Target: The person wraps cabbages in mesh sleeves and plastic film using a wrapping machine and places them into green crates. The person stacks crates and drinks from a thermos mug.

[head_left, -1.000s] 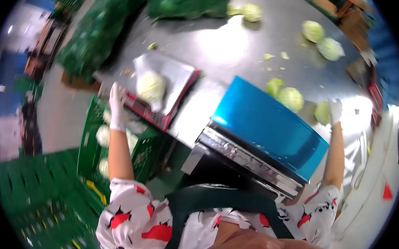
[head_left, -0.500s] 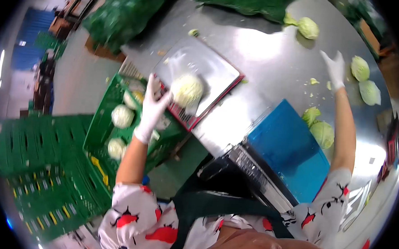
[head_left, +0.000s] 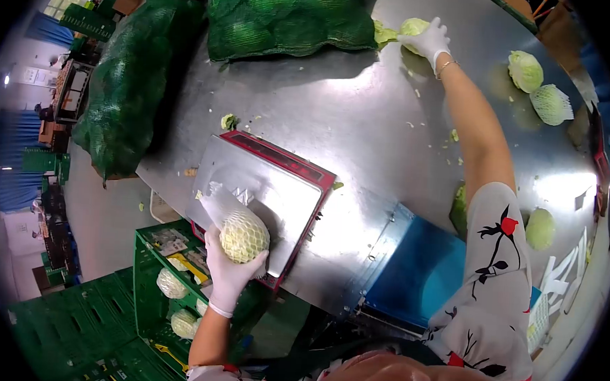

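Note:
My left hand [head_left: 233, 269], in a white glove, wraps around the lower side of a pale cabbage [head_left: 244, 237] in a white foam net sleeve. The sleeve's loose end points up and left. This cabbage is over the metal plate of a red-edged scale [head_left: 288, 184]. At the far side of the steel table, my gloved right hand [head_left: 426, 42] reaches a bare green cabbage [head_left: 414, 27]. Its thumb lies across the cabbage and its other fingers are spread. A loose leaf [head_left: 383, 33] lies beside that cabbage.
Green mesh sacks [head_left: 286, 17] of cabbages lie at the back and left. A green crate [head_left: 148, 306] with several wrapped cabbages stands below the scale. A blue-topped device [head_left: 411, 265] is at right. More cabbages [head_left: 526, 71] lie on the table's [head_left: 384, 126] right side.
My left hand has closed around the netted cabbage on the scale. My right hand has moved away from me to the far bare cabbage. The view has shifted.

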`<state>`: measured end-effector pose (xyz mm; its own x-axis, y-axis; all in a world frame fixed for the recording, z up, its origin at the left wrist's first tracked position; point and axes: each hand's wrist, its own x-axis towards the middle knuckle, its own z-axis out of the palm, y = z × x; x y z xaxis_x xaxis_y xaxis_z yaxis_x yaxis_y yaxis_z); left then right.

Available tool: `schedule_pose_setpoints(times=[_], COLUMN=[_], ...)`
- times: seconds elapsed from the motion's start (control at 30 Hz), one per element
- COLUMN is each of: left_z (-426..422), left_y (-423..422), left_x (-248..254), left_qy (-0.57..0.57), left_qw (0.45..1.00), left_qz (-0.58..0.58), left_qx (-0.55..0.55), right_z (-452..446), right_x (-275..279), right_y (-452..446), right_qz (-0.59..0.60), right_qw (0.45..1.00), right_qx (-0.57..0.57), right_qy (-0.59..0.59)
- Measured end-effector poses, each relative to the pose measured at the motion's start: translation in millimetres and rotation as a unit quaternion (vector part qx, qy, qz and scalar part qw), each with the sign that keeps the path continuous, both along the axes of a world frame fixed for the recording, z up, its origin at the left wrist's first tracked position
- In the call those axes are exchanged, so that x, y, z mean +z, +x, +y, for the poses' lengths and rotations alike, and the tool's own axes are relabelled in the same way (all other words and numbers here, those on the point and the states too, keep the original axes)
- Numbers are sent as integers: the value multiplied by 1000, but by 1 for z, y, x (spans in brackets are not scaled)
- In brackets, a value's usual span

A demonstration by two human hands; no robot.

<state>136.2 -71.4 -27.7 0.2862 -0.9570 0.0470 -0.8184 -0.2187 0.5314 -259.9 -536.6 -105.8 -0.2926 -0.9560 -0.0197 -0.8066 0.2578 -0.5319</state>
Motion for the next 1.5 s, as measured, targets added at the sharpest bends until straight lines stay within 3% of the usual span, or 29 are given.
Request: schedule_pose_setpoints(times=[0.17,0.2,0.27,0.43,0.5,0.53,0.57,0.6,0.63,0.7,0.77,0.87,0.97,1.03,1.17,1.23,1.3,1.43,1.5], left_z=[2,2,2,0,-3,-5,-6,-7,-6,0,9,16,21,27,40,48,58,68,69], left_y=[-1,-2,-4,9,16,21,21,17,13,-9,-42,-100,-155,-183,-219,-230,-235,-230,-224], left_x=[-4,-3,-3,-12,-16,-16,-12,-4,4,18,31,55,65,70,73,71,66,34,26], left_qy=[-8,-10,-17,-32,-57,-57,-58,-49,-40,-28,-4,50,65,51,23,5,-23,-67,-72], left_qw=[1000,1000,999,997,990,984,977,949,910,875,838,827,799,799,787,803,817,833,832], left_qz=[-3,7,20,56,126,165,203,308,408,483,545,533,522,484,433,375,337,352,372], left_qx=[12,19,28,37,26,29,35,48,61,11,-39,-171,-290,-353,-439,-464,-468,-422,-405], right_z=[2,9,39,180,272,325,375,416,455,522,569,613,623,616,576,539,525,533,562], right_x=[-29,-25,-13,64,122,133,151,164,169,165,160,142,177,200,216,176,196,175,202], right_y=[-22,-26,-39,-88,-95,-97,-98,-99,-100,-111,-113,-122,-127,-119,-68,-54,-39,-25,-12], right_qz=[-202,-359,-637,-597,-376,-352,-211,-145,-134,-46,-34,-19,139,137,-210,-366,-522,-435,-359], right_qw=[976,931,768,772,878,900,940,947,947,964,978,990,980,973,961,918,841,884,909], right_qx=[-33,-48,-71,167,271,253,270,285,286,252,193,104,138,147,121,97,143,126,122], right_qy=[-72,-47,1,141,118,51,-2,-25,-53,-69,-71,-97,-27,-111,-134,-117,4,-112,-174])
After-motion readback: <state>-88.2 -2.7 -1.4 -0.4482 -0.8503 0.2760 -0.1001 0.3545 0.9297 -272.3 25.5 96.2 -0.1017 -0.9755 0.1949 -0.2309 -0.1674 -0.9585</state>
